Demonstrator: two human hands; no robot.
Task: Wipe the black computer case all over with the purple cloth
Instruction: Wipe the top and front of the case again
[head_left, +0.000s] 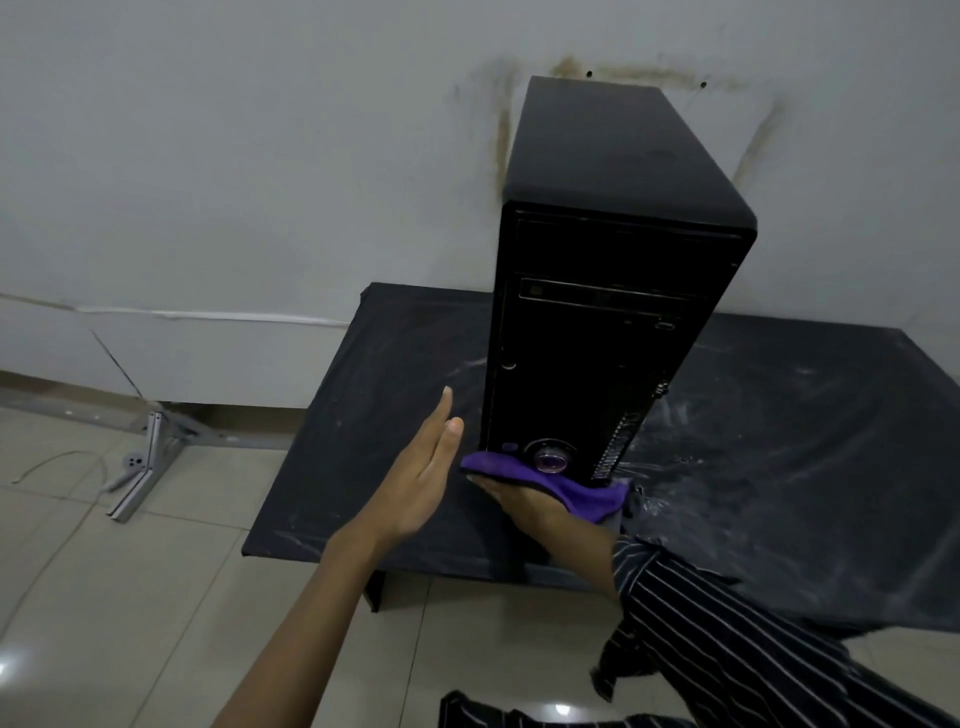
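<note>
Wiping the black computer case (602, 353) low on its front with the purple cloth (582, 493).
Right hand (527, 508) pressed the cloth on, fingers flat; left hand (418, 480) was released, just beside the case, likely for steadying.

Blk case (613, 249), purple cloth (587, 493), striped sleeve (727, 639)

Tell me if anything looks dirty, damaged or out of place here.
Yes. Brown stains streak the wall behind the case, near two small holes. White smears mark the table cover. A metal frame lies on the floor, left.
</note>
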